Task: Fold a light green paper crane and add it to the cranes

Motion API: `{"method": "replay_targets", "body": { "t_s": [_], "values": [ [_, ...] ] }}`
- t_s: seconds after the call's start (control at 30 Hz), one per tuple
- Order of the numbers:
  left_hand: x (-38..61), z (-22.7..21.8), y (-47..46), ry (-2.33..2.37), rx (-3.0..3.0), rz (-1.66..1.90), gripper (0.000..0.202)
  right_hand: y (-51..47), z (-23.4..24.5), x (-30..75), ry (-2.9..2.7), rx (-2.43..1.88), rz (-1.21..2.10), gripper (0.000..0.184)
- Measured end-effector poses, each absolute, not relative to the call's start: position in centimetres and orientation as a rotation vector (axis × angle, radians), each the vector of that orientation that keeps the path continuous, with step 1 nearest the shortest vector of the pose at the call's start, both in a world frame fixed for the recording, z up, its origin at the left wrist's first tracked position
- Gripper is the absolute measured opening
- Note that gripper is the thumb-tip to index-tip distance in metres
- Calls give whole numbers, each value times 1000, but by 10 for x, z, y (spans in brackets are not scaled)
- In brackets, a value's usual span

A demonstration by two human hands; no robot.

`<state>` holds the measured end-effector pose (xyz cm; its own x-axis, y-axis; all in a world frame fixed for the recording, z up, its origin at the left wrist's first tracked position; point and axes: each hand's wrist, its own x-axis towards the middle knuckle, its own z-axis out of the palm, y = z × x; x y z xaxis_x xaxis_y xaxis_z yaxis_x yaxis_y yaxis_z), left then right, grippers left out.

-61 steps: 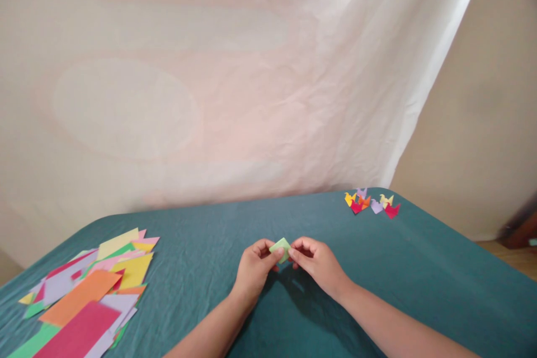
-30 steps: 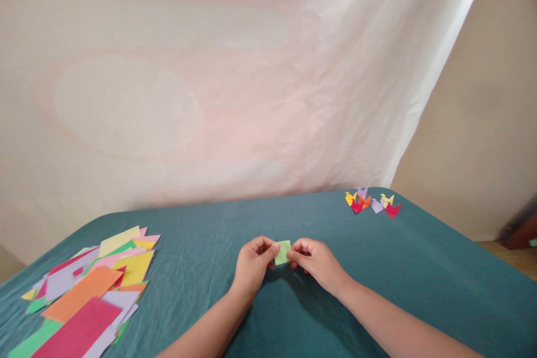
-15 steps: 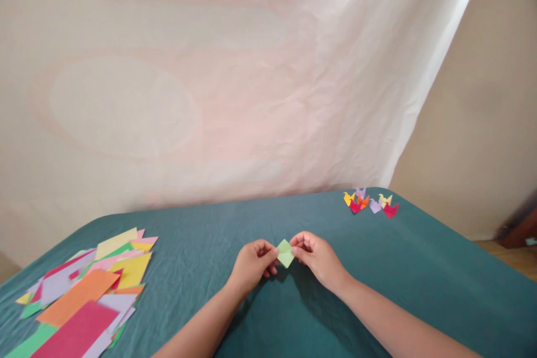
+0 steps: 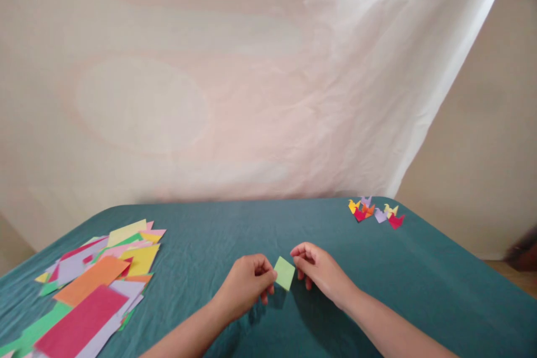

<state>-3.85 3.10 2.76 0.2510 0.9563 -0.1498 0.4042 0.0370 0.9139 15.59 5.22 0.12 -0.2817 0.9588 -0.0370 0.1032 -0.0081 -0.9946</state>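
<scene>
Head view: mid-fold, my left hand (image 4: 247, 284) pinches the green paper (image 4: 285, 273) just above the tablecloth (image 4: 390, 285), my right hand (image 4: 322, 272) meets its right edge, grip unclear; a further crease likely needs aligned edges.

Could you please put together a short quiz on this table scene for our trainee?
1. True or false: the loose coloured sheets lie on the person's right.
2. What does the left hand pinch? A) a light green paper square B) a red sheet C) an orange figure
3. Fill in: the small folded figures sit at the table cloth's far ___ corner.
Key: 1 false; 2 A; 3 right.
</scene>
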Motion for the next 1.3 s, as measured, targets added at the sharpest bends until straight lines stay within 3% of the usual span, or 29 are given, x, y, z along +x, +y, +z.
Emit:
{"method": "replay_targets", "body": {
  "t_s": [0.13, 0.23, 0.37, 0.47, 0.63, 0.77, 0.93, 1.3],
  "values": [
    [-30, 23, 24, 1323, 1486, 729, 15, 42, 6, 159, -1470, -1118, 1498, 31],
    [-23, 21, 16, 1348, 1522, 661, 17, 36, 7, 162, -1575, -1147, 1505, 22],
    [-22, 29, 0, 1431, 2127, 679, 17, 32, 3, 167, -1786, -1288, 1267, 11],
    [-25, 35, -7, 1156, 2483, 546, 28, 29, 1, 170, -2022, -1286, 1017, 12],
    [-28, 35, -6, 924, 2652, 284, 41, 22, 2, 174, -2200, -1290, 635, 14],
    [-30, 34, -4, 929, 2714, 196, 41, 9, -3, 184, -2311, -1132, 365, 27],
    [-33, 36, -4, 893, 2784, 97, 39, -2, -5, 196, -2425, -1100, 247, 37],
    [-34, 41, -3, 881, 2774, 41, 39, -9, 8, 202, -2563, -972, 138, 36]
  ]
}}
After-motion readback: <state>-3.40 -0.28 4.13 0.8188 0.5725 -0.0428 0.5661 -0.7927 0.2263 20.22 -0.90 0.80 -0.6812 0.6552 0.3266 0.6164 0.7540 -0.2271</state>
